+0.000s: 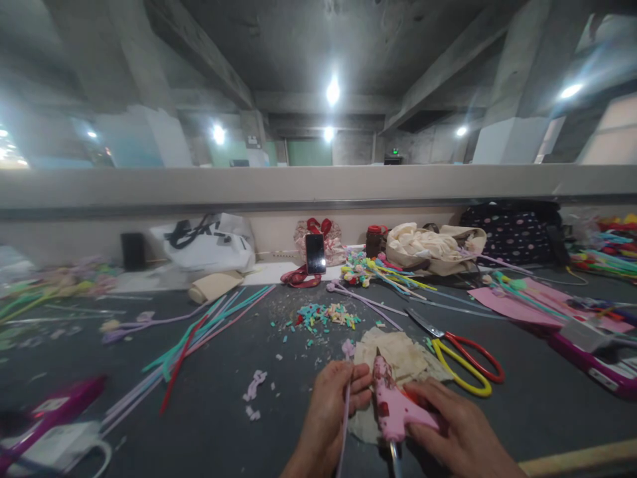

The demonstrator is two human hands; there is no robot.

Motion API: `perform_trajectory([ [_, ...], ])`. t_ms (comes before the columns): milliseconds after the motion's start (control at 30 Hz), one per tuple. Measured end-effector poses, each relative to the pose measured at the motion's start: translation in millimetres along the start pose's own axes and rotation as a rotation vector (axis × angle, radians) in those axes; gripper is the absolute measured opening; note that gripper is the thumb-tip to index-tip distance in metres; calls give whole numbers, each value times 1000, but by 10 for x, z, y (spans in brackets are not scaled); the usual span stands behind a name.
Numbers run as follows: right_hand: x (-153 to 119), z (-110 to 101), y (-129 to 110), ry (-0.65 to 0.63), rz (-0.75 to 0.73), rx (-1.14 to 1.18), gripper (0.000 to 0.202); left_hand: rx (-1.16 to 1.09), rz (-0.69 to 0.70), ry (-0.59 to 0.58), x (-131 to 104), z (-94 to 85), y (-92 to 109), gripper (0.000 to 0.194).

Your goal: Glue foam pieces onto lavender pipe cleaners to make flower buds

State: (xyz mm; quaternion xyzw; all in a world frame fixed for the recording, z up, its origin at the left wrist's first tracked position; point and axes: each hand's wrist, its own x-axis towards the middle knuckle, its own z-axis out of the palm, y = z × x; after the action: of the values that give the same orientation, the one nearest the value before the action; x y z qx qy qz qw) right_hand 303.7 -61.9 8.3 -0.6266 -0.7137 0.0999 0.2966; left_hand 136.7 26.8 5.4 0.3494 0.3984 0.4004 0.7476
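Observation:
My left hand (331,408) pinches a thin lilac stem (346,411) between thumb and fingers, with a small lilac flower piece (348,348) at its upper end. In my right hand (455,425) is a pink hot glue gun (391,405), its handle wrapped by the fingers and its dark nozzle pointing away from me. A glue stick (395,458) sticks out of the gun's back end. Beneath the gun lies a crumpled beige cloth or paper sheet (383,345). Scissors (468,358) with one red and one yellow handle rest open just right of the sheet.
Small coloured clippings (328,317) are heaped ahead of my hands. Lilac scraps (255,385) and a bundle of coloured stems (199,345) lie to the left. A phone (315,253) stands at the back, near a white bag (209,242), flower stems (371,269) and a dark dotted bag (512,232).

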Motion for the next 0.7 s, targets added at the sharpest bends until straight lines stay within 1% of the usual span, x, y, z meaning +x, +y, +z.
perform_trajectory([
  [100, 12, -9, -12, -4, -10, -4, 26, 25, -20, -31, 39, 4, -42, 10],
  [233, -7, -24, 11, -7, -11, 3, 27, 77, -47, -56, 73, 32, -51, 13],
  [400, -51, -83, 95, -1, 57, 87, 32, 146, -47, -15, 90, 48, -48, 12],
  [467, -61, -115, 156, 49, 111, 167, 32, 163, -41, 5, 78, 49, -51, 12],
  [567, -71, -179, 238, 157, 218, 324, 33, 174, -32, 16, 62, 45, -55, 13],
  [700, -84, -279, 264, 316, 422, 669, 34, 168, -42, 11, 78, 29, -53, 12],
])
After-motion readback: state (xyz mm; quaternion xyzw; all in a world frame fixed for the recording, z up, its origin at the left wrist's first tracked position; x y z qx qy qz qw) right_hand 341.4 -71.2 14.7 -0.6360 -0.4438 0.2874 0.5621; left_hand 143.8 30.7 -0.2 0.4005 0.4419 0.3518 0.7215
